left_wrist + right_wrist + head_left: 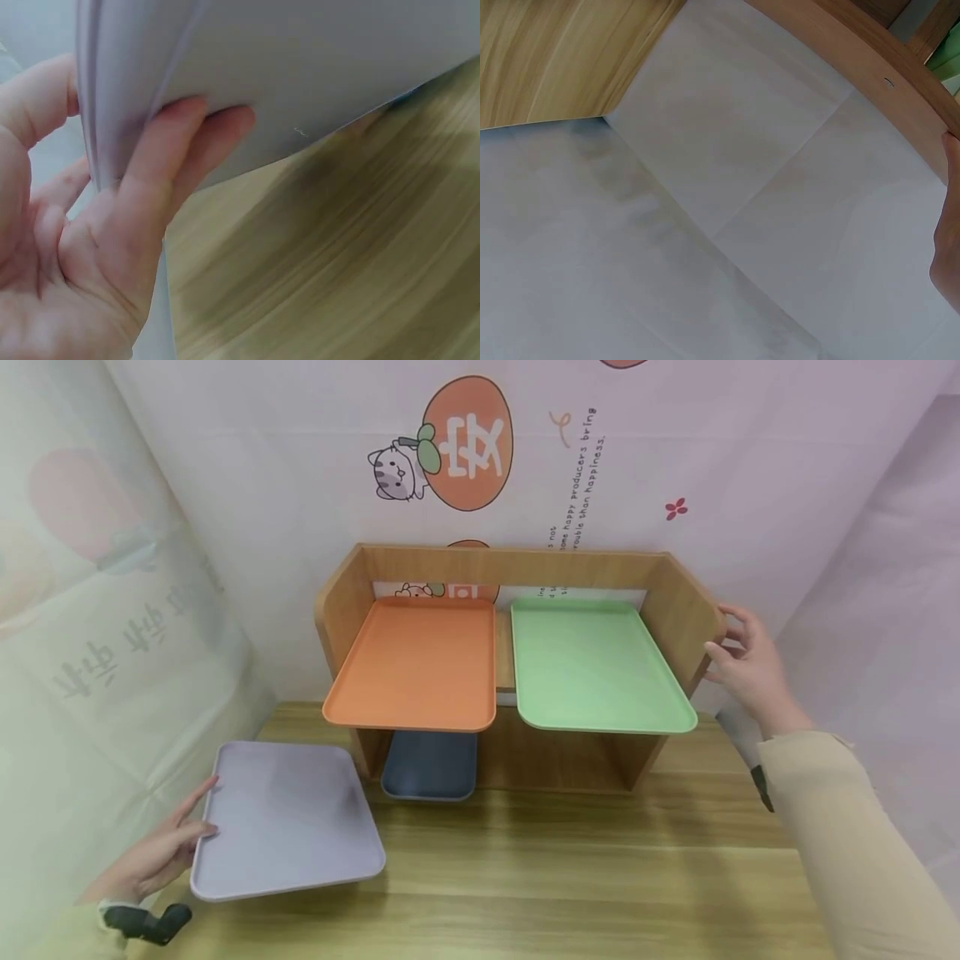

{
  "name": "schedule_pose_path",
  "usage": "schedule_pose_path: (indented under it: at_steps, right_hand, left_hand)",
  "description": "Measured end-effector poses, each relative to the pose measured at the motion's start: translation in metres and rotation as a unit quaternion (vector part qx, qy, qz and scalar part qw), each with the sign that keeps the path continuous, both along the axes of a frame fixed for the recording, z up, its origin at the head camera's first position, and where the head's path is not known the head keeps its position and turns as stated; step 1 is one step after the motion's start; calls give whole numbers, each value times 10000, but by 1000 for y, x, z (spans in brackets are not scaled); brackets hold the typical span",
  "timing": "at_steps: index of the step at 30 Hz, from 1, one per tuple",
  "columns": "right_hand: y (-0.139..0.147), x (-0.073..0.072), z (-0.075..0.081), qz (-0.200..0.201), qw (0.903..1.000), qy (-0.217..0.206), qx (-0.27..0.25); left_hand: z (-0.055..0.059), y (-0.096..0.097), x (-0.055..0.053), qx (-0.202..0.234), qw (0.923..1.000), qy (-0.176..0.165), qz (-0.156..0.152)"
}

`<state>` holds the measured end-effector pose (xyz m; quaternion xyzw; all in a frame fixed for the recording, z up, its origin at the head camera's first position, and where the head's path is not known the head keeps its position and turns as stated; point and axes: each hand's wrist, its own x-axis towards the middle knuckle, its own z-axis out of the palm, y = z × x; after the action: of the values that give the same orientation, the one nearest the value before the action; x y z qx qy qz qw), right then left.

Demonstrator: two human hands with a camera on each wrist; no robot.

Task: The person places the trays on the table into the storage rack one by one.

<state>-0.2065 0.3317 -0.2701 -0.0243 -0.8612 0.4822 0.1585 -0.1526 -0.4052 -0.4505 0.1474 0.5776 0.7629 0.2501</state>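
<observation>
My left hand (pixel 161 852) grips a lilac tray (pixel 288 818) by its left edge, thumb on the upper face. In the left wrist view, fingers (pixel 165 142) lie against the tray's underside, and the tray is raised over the table. On the right, my right hand (pixel 753 668) holds the side panel of a wooden shelf (pixel 678 610) at its rounded front edge. Only part of that hand (pixel 946 240) shows in the right wrist view. An orange tray (pixel 420 664) and a green tray (pixel 600 664) lie side by side on the upper level, their front ends overhanging.
A dark blue tray (pixel 430 766) sits on the shelf's lower level at the left, its front end sticking out. The shelf stands at the back of a wood-grain table (pixel 525 877). Printed white cloth (pixel 285 460) hangs behind and at both sides.
</observation>
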Motion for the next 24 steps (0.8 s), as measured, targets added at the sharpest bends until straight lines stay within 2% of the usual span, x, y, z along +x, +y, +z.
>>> schedule_pose_path:
  at_steps: [4,10,14,17,20,24]
  right_hand:
    - [0,0,0,26,10000,10,-9]
    - [-1,1,1,16,10000,-15,15]
    - [0,1,1,1,10000,-31,18]
    - [1,2,1,-2,10000,-26,15]
    - [0,2,1,34,10000,0,8]
    - [-1,2,2,76,10000,15,7]
  left_hand:
    - [10,2,10,698,9970,-66,-342]
    - [27,4,27,988,9921,-315,-699]
    - [34,10,35,1282,9850,-388,-1090]
    - [37,20,38,1505,9782,-390,-1379]
    - [38,34,39,1625,9743,-331,-1523]
    - [36,60,37,1554,9758,-193,-1524]
